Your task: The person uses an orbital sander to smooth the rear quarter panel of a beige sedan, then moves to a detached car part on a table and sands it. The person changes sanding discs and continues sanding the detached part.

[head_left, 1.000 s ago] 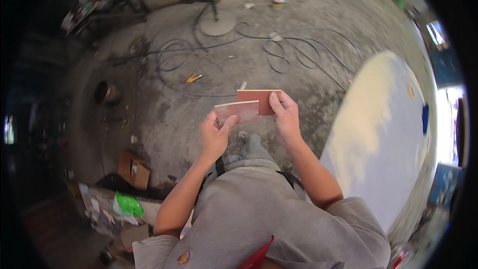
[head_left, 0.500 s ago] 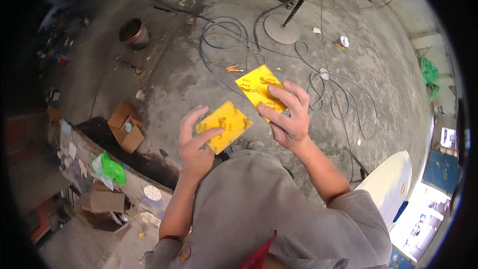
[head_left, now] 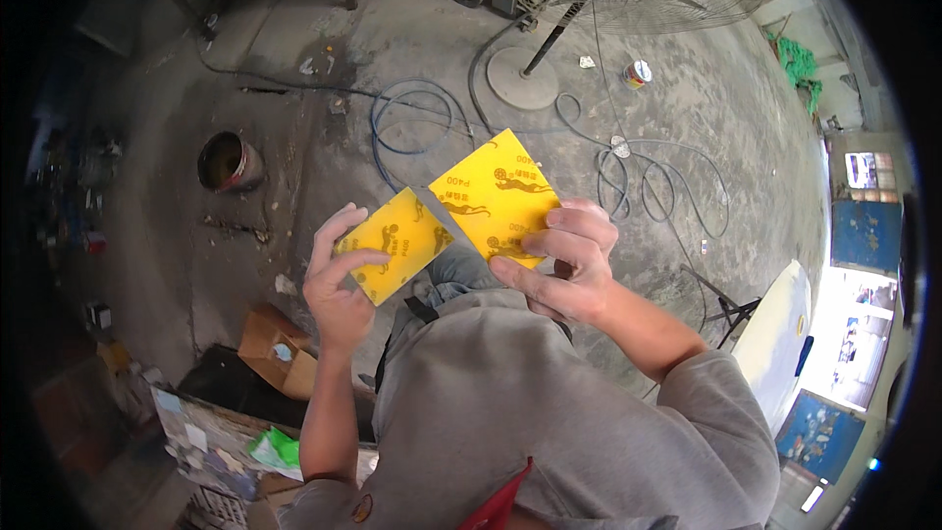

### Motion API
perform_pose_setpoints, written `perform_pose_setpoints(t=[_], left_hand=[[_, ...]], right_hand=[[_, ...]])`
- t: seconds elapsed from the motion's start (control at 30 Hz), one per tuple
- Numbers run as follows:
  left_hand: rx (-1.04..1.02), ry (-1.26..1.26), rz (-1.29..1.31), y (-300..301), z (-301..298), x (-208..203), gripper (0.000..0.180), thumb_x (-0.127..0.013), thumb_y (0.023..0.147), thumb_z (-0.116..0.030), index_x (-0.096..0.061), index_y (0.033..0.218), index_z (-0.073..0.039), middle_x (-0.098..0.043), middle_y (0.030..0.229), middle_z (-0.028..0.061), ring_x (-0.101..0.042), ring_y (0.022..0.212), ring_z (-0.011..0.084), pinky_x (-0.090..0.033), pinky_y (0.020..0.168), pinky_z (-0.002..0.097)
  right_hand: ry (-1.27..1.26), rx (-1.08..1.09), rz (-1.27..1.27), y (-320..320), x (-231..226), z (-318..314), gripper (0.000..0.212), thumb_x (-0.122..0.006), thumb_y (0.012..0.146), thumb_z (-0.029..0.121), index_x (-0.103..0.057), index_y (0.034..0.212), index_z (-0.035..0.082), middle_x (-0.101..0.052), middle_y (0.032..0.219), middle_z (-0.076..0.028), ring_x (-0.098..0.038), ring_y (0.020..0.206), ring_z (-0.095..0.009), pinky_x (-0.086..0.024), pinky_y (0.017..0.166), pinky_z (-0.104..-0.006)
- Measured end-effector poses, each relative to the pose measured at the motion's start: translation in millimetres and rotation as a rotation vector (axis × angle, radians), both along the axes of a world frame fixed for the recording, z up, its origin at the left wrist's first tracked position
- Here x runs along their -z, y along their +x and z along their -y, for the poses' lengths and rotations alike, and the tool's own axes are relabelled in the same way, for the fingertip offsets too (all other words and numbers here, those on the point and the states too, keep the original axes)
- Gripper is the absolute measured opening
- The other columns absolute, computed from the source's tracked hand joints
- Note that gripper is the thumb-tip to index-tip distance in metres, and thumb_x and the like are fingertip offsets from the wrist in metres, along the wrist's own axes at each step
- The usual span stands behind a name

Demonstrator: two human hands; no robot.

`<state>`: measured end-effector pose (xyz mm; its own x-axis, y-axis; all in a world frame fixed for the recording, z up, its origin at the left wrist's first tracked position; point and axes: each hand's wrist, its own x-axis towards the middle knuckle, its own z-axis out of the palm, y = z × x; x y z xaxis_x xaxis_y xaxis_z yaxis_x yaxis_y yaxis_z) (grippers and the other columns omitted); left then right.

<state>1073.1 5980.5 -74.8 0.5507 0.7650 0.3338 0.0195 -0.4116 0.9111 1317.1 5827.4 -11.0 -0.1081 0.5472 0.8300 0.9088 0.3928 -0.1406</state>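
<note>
My left hand (head_left: 339, 280) is closed on a yellow sandpaper piece (head_left: 404, 263), with the thumb across its printed face. In my right hand (head_left: 579, 260) is a larger yellow sandpaper sheet (head_left: 498, 191), gripped by its lower right corner between thumb and fingers. Both pieces show yellow backing with dark printed figures. They are tilted in front of my waist, and their near edges meet or overlap in the picture. A narrow grey strip shows between them; whether they touch, I cannot tell.
Hoses (head_left: 422, 118) lie coiled on the concrete floor beyond my hands. A large standing fan (head_left: 525, 79) and a small can (head_left: 637, 75) are farther off. A bucket (head_left: 231, 165) and an open cardboard box (head_left: 270, 348) are at left; a pale panel (head_left: 775, 329) stands at right.
The two sandpaper pieces have come together from a gap apart. The right sheet appears larger and lower, while my left hand sits farther left. The whole view has shifted.
</note>
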Motion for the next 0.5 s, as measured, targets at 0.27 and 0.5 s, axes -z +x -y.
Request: perform_pose_setpoints(t=[0.27,0.5], left_hand=[[-0.038,-0.667,0.248,72.2,-193.0,0.8,0.025,-0.076,0.100,-0.009,-0.069,0.120,0.004,-0.072,0.126,0.0079,-0.068,0.114,0.0161,-0.052,0.102,0.0329],[-0.006,-0.849,0.499,125.5,-346.2,-9.5,0.038,-0.064,0.106,-0.009,-0.058,0.140,0.005,-0.067,0.137,0.0114,-0.065,0.125,0.0197,-0.049,0.111,0.0387]], right_hand=[[-0.305,0.290,-1.059,50.0,43.0,-216.5,0.013,-0.073,0.096,0.000,-0.073,0.109,0.001,-0.075,0.101,-0.009,-0.072,0.088,-0.018,-0.058,0.075,-0.0324],[-0.476,0.037,-1.487,110.1,60.2,-422.8,0.012,-0.072,0.102,0.006,-0.069,0.110,-0.002,-0.072,0.102,-0.002,-0.065,0.090,-0.008,-0.054,0.080,-0.0249]])
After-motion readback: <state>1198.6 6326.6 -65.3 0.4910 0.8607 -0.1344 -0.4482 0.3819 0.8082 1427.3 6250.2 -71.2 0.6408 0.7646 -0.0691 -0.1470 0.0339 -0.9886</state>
